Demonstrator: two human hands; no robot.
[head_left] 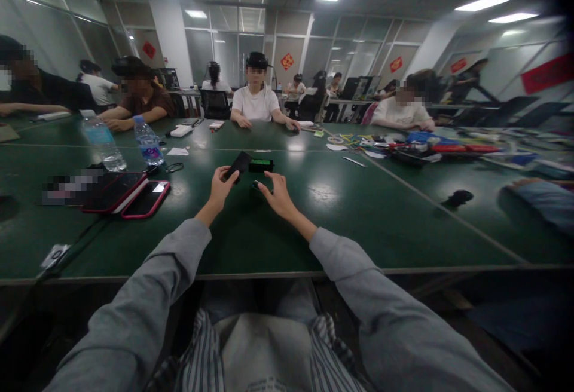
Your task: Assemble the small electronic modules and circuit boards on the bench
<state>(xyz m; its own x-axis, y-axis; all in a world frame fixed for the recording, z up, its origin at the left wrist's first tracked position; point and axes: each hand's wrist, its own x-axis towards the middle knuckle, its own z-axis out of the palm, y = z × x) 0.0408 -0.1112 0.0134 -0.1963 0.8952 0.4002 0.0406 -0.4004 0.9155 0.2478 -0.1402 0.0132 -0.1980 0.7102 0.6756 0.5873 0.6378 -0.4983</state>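
Note:
A flat black rectangular piece (238, 165) is tilted up in my left hand (220, 187), pinched between thumb and fingers. Just beyond it, a small black box with a lit green face (261, 165) rests on the green table (264, 242). My right hand (278, 193) is in front of this box, its thumb and index finger stretched apart. By the right thumb tip is a small dark thing with a pale glint (256, 184); it is too small to name, and I cannot tell whether the thumb touches it.
To the left lie a phone in a red-edged case (146, 199), a dark tablet-like item (114, 192) and two water bottles (149, 144). A pen (354, 161), a dark small object (459, 198) and a cluttered pile (421, 148) are on the right. Several people sit around the table.

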